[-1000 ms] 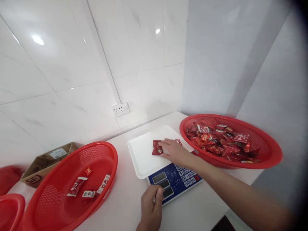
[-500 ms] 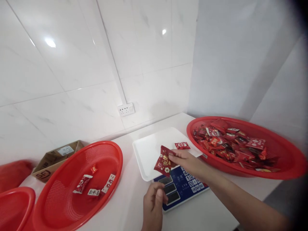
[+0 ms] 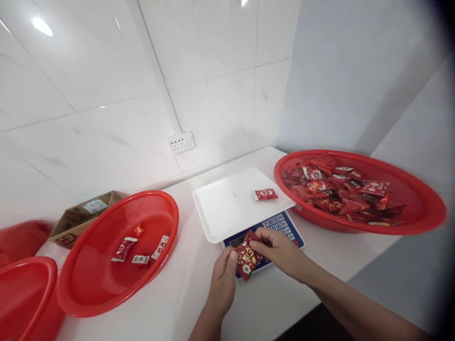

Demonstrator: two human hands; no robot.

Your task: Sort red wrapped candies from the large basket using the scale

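Between my two hands is a dark red snack packet (image 3: 248,258) with gold lettering and white flowers. My left hand (image 3: 224,279) pinches its left edge with thumb and fingers. At its upper right, my right hand (image 3: 279,251) grips it in the same way. The packet is tilted, just in front of the blue keypad (image 3: 280,225) of a weighing scale, and hides part of its display. On the scale's white tray (image 3: 223,203) lies one small red-and-white packet (image 3: 266,194), near the right side.
To the right stands a red plastic basket (image 3: 423,199) heaped with red packets. A second red basket (image 3: 81,298) on the left holds several packets. Another red basket (image 3: 46,293) and a cardboard box (image 3: 71,227) are farther left. A wall socket (image 3: 181,142) is behind.
My right hand has brought the dark red packet down toward me, and my left hand has taken hold of its other edge. The view has tipped downward.
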